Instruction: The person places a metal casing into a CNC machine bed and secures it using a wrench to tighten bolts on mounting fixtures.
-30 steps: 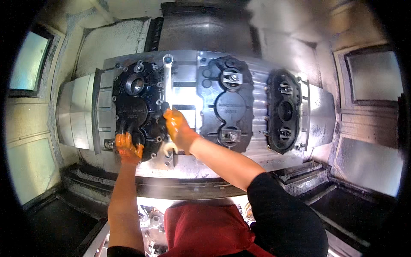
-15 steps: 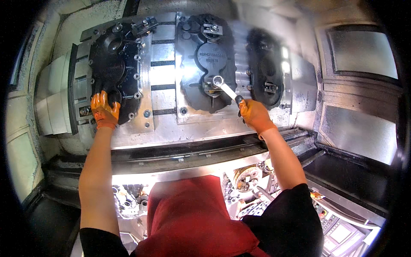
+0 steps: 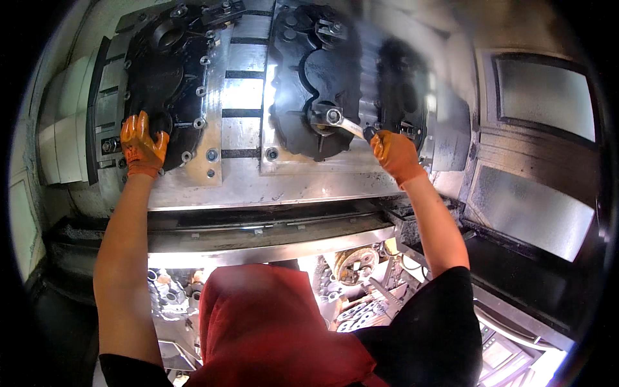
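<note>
My right hand (image 3: 396, 158), in an orange glove, is closed round the black grip of a wrench (image 3: 351, 127). The wrench's ring end sits over the fastener of a clamp (image 3: 318, 116) at the near end of the middle dark cast cover (image 3: 325, 74). From that ring the handle slants right and toward me. My left hand (image 3: 143, 148), gloved in orange too, rests with fingers apart on the near left edge of the left dark cast cover (image 3: 155, 80). Its fingertips touch the casting and hold nothing.
A third dark casting (image 3: 401, 80) with a clamp is mounted at the right, partly blurred. Slotted metal plates (image 3: 242, 132) carry the castings. A metal sill (image 3: 271, 248) runs in front of my body. Metal parts (image 3: 361, 316) lie beyond it, with a windowed panel (image 3: 545, 84) at right.
The wrench handle has swung around its ring end, rightward and away from me, with my right hand on it. My left hand stays on the left casting. The whole view has shifted slightly.
</note>
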{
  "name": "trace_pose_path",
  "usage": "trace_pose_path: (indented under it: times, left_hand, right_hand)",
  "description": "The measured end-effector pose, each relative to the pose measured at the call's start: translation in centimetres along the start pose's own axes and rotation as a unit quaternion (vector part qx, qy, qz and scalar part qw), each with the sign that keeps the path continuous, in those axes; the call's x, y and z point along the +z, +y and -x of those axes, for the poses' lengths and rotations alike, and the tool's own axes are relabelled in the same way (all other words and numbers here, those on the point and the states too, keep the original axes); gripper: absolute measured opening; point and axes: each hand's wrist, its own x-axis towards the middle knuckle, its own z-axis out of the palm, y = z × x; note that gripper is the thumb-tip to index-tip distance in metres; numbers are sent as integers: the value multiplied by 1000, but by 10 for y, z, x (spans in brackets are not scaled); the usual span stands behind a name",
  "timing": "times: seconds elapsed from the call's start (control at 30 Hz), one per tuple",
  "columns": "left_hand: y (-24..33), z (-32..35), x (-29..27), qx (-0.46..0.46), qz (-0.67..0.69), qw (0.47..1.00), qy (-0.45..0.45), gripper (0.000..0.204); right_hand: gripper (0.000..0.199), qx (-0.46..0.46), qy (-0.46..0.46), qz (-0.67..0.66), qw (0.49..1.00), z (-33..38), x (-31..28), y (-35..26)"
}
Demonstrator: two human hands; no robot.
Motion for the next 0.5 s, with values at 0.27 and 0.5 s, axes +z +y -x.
trace_pose_path:
  times: [0.27,0.5]
  left_hand:
    - [-13,4,17,16,-10,998,56,64]
    - [-5,5,-5,-45,-31,996,-77,63]
  right_hand:
    - [42,-69,0,77,995,-51,-27,2]
    - [43,34,197,116,973,-35,14,-14]
